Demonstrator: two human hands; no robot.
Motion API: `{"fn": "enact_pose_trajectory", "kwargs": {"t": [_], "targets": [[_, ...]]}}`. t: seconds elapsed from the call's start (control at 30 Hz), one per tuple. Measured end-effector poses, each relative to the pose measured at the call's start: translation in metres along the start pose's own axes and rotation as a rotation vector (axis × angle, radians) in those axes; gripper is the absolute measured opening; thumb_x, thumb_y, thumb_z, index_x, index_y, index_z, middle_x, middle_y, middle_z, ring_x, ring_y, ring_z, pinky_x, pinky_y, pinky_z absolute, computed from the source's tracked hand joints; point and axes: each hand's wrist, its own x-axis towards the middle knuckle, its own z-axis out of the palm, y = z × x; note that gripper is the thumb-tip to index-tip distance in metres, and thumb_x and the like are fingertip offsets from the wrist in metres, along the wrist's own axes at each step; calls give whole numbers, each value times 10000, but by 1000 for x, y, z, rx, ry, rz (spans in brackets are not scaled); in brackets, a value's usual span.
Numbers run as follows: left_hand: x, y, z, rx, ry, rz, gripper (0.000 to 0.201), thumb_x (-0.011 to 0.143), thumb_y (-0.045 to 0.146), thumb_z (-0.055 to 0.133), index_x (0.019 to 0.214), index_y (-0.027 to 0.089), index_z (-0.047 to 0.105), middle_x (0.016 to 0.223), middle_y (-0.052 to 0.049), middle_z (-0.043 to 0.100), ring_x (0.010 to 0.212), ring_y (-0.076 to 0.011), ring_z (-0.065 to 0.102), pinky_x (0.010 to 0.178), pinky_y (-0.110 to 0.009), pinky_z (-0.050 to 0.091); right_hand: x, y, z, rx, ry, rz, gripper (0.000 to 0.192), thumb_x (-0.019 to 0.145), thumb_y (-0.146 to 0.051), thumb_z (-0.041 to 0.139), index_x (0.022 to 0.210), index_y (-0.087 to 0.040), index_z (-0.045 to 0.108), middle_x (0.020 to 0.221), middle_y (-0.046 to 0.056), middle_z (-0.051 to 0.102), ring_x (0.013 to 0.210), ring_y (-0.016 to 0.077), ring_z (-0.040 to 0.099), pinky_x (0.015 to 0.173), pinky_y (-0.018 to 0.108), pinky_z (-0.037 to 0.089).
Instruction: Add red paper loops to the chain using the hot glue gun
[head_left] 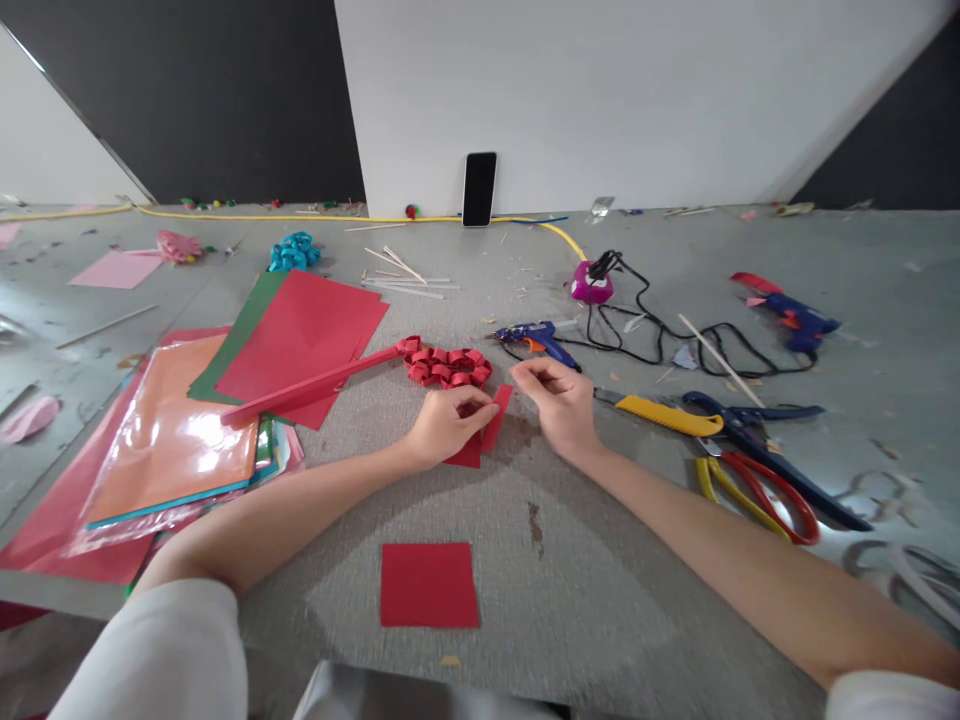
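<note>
My left hand (448, 428) pinches a small red paper strip (496, 418) between thumb and fingers, a little above the table. Partly hidden beneath that hand lies another piece of red paper (466, 456). To the right, my right hand (564, 408) is raised with thumb and fingertips pressed together; whether anything thin is between them I cannot make out. Just beyond my hands sits a cluster of looped red paper (448, 368), with a long red paper stem (322, 385) running left from it. Closer to me, a red paper square (429, 585) lies flat.
A blue glue gun (541, 338) lies beyond my right hand, its cord trailing right. A yellow cutter (667, 412), red-and-yellow scissors (772, 490) and dark blue pliers-like tool (795, 470) lie right. Colored sheets (180, 420) are stacked left. A phone (479, 188) leans on the wall.
</note>
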Motion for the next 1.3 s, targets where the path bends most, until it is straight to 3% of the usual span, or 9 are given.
{"fn": "enact_pose_trajectory", "kwargs": {"t": [0.27, 0.43, 0.5, 0.6, 0.8, 0.93, 1.1, 1.2, 1.3], "targets": [[6, -4, -3, -281, 135, -58, 389, 894, 542, 730, 835, 159, 708, 659, 0, 651, 595, -103, 587, 629, -240, 499, -2, 1, 0, -120, -113, 15, 484, 990, -611, 592, 696, -228, 580, 650, -16, 482, 639, 154, 461, 623, 312, 376], [7, -4, -4, -239, 209, -34, 379, 881, 544, 750, 856, 165, 747, 726, -20, 702, 647, -112, 611, 650, -250, 520, -7, -9, 4, -174, -185, -135, 323, 990, -566, 615, 997, -246, 655, 949, 50, 652, 858, 202, 612, 792, 344, 493], [6, -2, -5, -211, 249, -26, 356, 873, 524, 764, 851, 168, 766, 778, -35, 738, 698, -128, 638, 694, -267, 544, -9, -13, 4, -183, -310, -190, 296, 1020, -534, 566, 974, -253, 650, 993, 62, 663, 933, 219, 629, 870, 370, 500], [5, 0, -6, -204, 284, -28, 330, 868, 498, 772, 851, 169, 778, 826, -47, 764, 751, -145, 665, 743, -285, 566, -11, -15, 4, -242, -448, -195, 321, 1016, -526, 573, 851, -255, 623, 869, 38, 649, 867, 218, 619, 858, 378, 495], [5, -2, -4, -225, 279, -65, 277, 875, 429, 750, 852, 154, 733, 804, -35, 729, 711, -123, 628, 706, -254, 526, -9, -10, 3, -205, -249, -65, 333, 971, -550, 640, 876, -234, 680, 812, 24, 669, 769, 193, 610, 747, 336, 501], [2, -1, -1, -169, 150, 14, 186, 863, 333, 739, 888, 148, 730, 838, -44, 718, 752, -131, 625, 720, -252, 507, -7, -8, 1, -53, -101, -17, 350, 914, -581, 707, 876, -234, 686, 775, 15, 668, 709, 175, 601, 682, 318, 501], [-1, 2, -1, -67, 60, 124, 166, 841, 287, 765, 768, 153, 698, 785, -38, 671, 742, -130, 591, 742, -268, 494, -8, -6, 0, 43, -115, -4, 362, 884, -595, 750, 869, -237, 699, 760, 24, 691, 695, 174, 630, 655, 317, 517], [1, 1, -2, -163, 84, 114, 246, 871, 364, 763, 758, 157, 694, 791, -43, 668, 760, -137, 604, 744, -274, 494, -6, -3, 0, 116, -148, -17, 500, 775, -673, 819, 1008, -240, 726, 896, 53, 734, 773, 194, 664, 682, 331, 541], [3, 0, -3, -217, 67, 93, 290, 878, 419, 771, 775, 155, 710, 796, -42, 670, 755, -135, 602, 730, -270, 490, -5, -1, 0, 113, -134, 6, 474, 750, -657, 848, 943, -240, 733, 833, 37, 719, 713, 179, 641, 637, 314, 516]]}}
